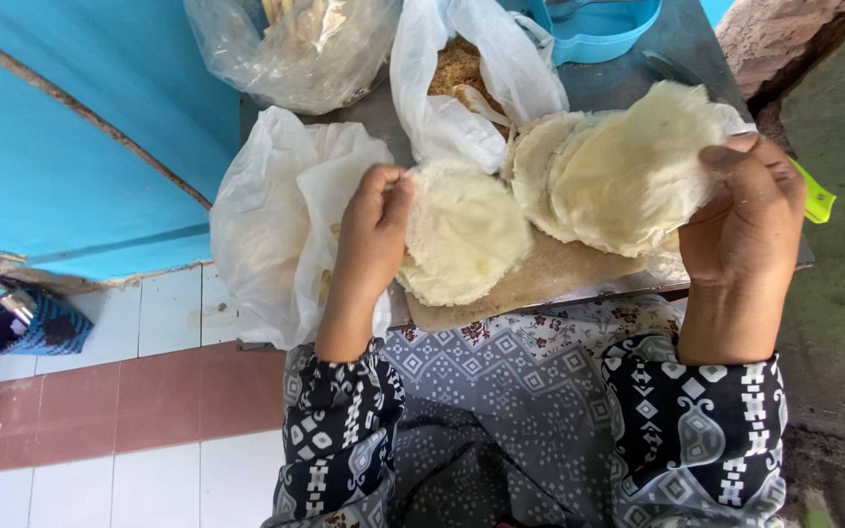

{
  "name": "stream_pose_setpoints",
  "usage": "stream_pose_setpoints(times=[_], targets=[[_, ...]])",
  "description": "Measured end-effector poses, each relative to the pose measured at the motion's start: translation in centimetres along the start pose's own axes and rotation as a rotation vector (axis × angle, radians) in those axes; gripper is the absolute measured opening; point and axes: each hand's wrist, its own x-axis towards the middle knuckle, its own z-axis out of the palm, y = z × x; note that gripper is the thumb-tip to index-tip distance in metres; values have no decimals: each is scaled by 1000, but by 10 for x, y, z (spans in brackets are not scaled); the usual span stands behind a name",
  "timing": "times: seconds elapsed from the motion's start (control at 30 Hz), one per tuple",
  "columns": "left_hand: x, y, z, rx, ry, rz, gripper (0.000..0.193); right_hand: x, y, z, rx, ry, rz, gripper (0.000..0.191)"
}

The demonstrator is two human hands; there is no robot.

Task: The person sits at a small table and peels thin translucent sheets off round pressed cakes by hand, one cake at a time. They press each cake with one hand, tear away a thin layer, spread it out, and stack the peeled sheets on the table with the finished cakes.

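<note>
My left hand (374, 230) pinches the edge of a round, pale, lacy flat cake (466, 235) that lies on a brown board (550, 279). My right hand (745, 220) grips a larger pale round cake (628, 171), lifted and tilted above the board. Another round cake (532, 161) overlaps behind it. Both sleeves are black with white patterns.
A white plastic bag (276, 220) lies left of the board. A second white bag (452, 108) holds brown crumbs, and a clear bag (295, 49) sits behind. A blue plastic container (603, 29) stands at the back of the grey table (677, 44). A blue wall and tiled floor are on the left.
</note>
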Motion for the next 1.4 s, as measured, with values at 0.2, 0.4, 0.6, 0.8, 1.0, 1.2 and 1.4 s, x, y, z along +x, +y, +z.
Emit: stream_pose_setpoints(times=[0.2, 0.4, 0.6, 0.8, 1.0, 1.2, 1.4], targets=[[-7, -23, -5, -31, -26, -223, 25, -1, 12, -3, -698, 128, -47, 7], [-21, 0, -7, 403, 54, 61, 38, -1, 29, -4, -797, 21, -281, 10], [-59, 22, 22, 760, 191, 444, 32, 5, 37, -9, -1023, 62, -327, 11], [-79, 22, 28, 428, -48, 409, 28, -1, 27, 13, -1251, 34, -464, 6], [-73, 15, 29, 207, -44, 257, 11, -23, 1, 68, -1914, -14, -994, 36], [-72, 17, 26, 210, -30, 218, 14, -46, 6, 86, -1526, -562, -523, 8], [-74, 21, 32, 316, 13, 315, 10, -55, 36, 89, -1420, -826, -395, 26]])
